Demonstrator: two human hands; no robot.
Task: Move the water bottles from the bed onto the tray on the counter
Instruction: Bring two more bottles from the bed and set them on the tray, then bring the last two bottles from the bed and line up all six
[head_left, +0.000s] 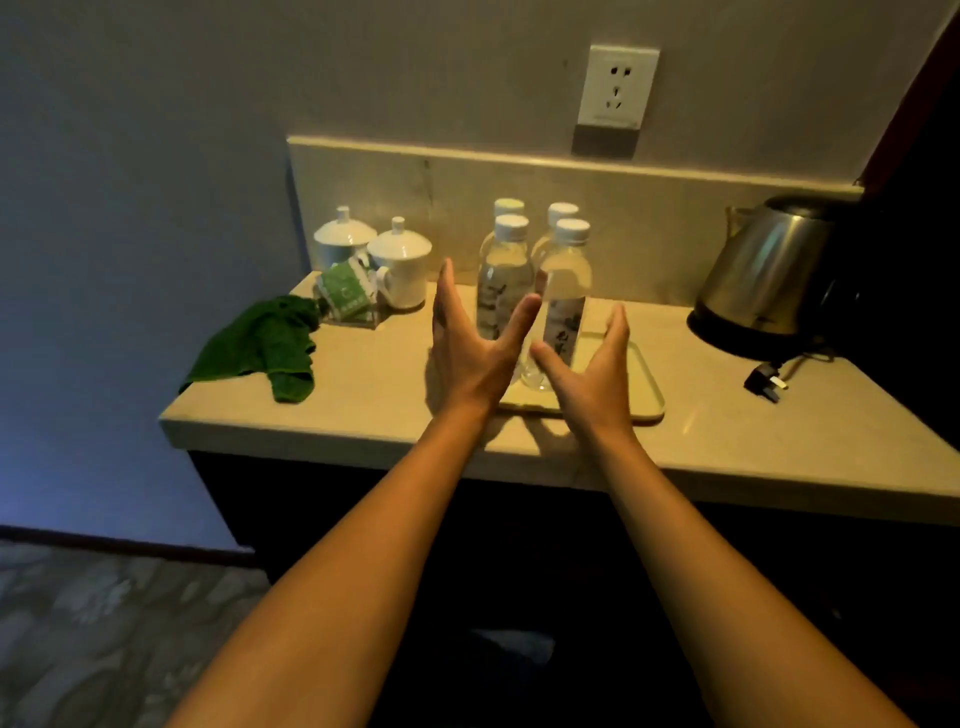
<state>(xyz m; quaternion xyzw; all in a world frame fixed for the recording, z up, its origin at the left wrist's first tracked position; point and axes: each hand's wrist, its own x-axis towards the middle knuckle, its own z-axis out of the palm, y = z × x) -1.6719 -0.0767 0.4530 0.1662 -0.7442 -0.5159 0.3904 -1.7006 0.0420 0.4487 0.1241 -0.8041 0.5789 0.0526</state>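
Observation:
Several clear water bottles with white caps stand upright, close together, on a pale yellow tray (644, 384) on the counter; the front right bottle (563, 291) and the front left bottle (504, 280) are nearest to me. My left hand (467, 343) is open in front of the left bottle, fingers spread, touching nothing that I can see. My right hand (587, 374) is open too, thumb and fingers curved on either side of the front right bottle's base, a little apart from it. The bed is out of view.
Two white lidded cups (400, 260) and a green packet (345, 293) stand at the counter's back left, beside a green cloth (265, 343) draped over the left edge. A steel kettle (763, 275) with its loose plug (769, 384) sits right. A wall socket (618, 85) is above.

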